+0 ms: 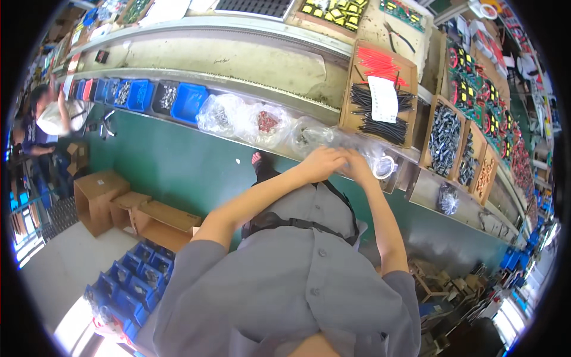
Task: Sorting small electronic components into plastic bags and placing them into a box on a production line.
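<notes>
Left hand (324,163) and right hand (358,168) meet at the near edge of the desk (238,59), fingers curled, fingertips close together; can't tell if either pinches anything. Clear plastic bag (309,132) lies just beyond them, contents unclear. White ring (393,168) just right of the right hand. Cardboard tray (351,122) on the far side carries red wires (377,64), black wires (383,130). Blue bin (189,102) farther left.
</notes>
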Demonstrator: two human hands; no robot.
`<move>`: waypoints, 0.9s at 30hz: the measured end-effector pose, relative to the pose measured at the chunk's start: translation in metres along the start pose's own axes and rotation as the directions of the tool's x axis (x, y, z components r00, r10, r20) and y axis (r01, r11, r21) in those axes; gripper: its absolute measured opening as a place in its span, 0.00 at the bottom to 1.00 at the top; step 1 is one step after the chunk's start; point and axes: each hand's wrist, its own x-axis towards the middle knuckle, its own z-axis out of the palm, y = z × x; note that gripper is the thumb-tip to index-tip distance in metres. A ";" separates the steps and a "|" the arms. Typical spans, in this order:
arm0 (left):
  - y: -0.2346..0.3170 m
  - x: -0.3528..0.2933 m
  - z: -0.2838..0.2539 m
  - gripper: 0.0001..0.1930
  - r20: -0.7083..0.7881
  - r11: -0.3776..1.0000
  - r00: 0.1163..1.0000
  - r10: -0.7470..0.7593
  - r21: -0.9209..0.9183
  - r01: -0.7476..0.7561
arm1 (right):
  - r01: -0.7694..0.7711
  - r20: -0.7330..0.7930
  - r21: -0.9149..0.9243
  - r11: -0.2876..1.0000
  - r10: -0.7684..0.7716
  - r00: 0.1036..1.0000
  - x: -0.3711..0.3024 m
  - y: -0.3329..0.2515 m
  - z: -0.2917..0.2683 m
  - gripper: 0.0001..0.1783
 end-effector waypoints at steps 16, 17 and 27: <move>-0.030 -0.016 0.008 0.08 0.277 0.893 0.908 -0.314 0.410 0.184 | -0.160 -0.156 0.275 0.948 0.208 0.966 0.045 -0.014 0.032 0.22; -0.024 -0.018 0.005 0.06 0.174 0.920 0.936 -0.306 0.306 0.244 | -0.158 -0.153 0.278 0.948 0.206 0.967 0.046 -0.017 0.031 0.22; 0.018 0.004 -0.001 0.07 -0.076 0.901 0.955 -0.288 -0.359 0.243 | 0.114 -0.263 0.429 0.896 0.003 0.965 -0.011 -0.038 -0.005 0.35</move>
